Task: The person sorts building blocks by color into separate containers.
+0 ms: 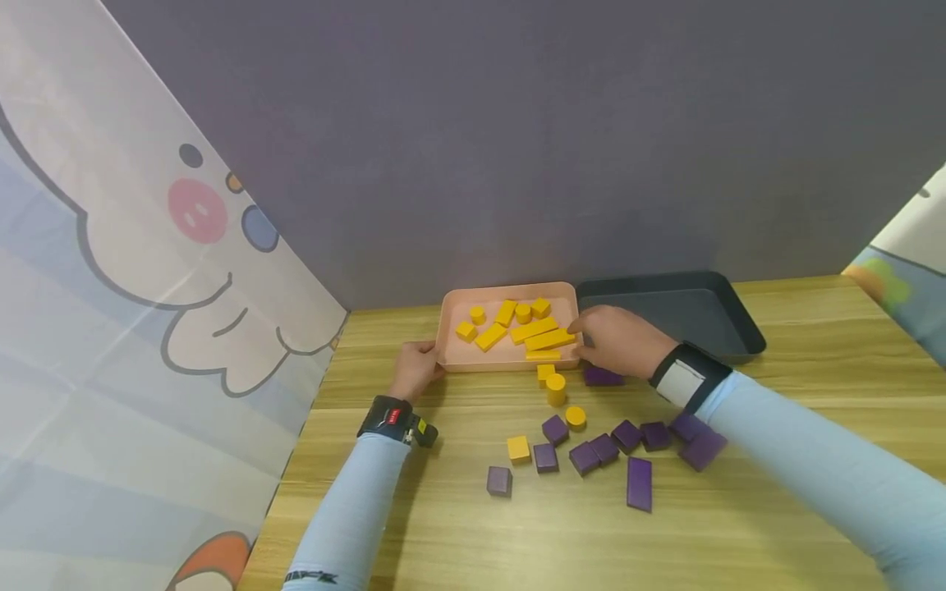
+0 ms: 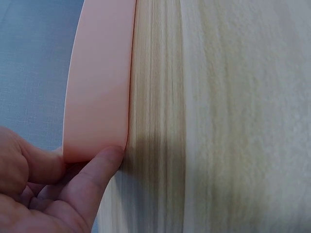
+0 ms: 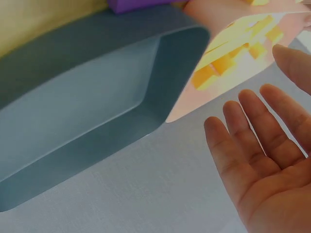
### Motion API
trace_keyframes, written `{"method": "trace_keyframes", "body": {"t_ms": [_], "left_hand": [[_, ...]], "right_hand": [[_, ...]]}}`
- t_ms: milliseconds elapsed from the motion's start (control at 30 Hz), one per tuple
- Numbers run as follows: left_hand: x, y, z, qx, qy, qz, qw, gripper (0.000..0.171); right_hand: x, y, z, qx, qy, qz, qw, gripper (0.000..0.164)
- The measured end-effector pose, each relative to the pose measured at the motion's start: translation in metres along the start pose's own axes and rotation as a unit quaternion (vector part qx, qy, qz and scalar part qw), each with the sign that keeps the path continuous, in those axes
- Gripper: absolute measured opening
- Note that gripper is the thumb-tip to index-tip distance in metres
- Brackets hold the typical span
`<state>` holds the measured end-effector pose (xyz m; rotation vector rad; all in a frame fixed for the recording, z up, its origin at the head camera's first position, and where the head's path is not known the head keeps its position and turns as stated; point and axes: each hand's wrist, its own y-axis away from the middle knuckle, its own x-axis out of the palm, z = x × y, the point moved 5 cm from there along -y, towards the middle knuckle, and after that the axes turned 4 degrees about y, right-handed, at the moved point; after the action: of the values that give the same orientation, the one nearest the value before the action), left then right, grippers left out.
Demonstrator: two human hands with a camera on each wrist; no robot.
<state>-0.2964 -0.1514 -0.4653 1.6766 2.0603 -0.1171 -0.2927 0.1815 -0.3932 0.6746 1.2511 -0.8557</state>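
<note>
A pink tray (image 1: 488, 366) lies at the back of the table, with several yellow blocks (image 1: 534, 330) in it, some of them long bars. At its left end my left hand (image 1: 415, 369) holds the corner; in the left wrist view, thumb and finger grip the tray's end (image 2: 99, 87). Above the tray's right end is my right hand (image 1: 621, 338). Its fingers look straight in the right wrist view and hold nothing. Just in front of the tray stand a yellow cube (image 1: 545, 374) and a yellow cylinder (image 1: 556, 391).
A dark grey tray (image 1: 665, 308) sits right of the pink one. Several purple blocks (image 1: 584, 458) are scattered over the table's middle and right, with a yellow cube (image 1: 519, 449) and a yellow disc (image 1: 576, 419) among them. A grey wall (image 1: 517, 148) rises behind the trays.
</note>
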Motion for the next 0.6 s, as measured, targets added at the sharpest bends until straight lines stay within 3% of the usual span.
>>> {"method": "trace_keyframes", "body": {"t_ms": [167,333,600], "left_hand": [[0.000,-0.001,0.001,0.000,-0.001,0.001,1.0000,0.039],[0.000,0.000,0.000,0.002,0.005,0.004,1.0000,0.039],[-0.001,0.002,-0.001,0.008,0.010,0.000,0.9999,0.039]], "right_hand": [[-0.003,0.026,0.008,-0.021,-0.015,0.005,1.000,0.033],[0.002,0.049,0.019,-0.037,-0.056,0.039,0.997,0.036],[0.024,0.070,0.042,-0.115,-0.102,0.074,0.985,0.039]]}}
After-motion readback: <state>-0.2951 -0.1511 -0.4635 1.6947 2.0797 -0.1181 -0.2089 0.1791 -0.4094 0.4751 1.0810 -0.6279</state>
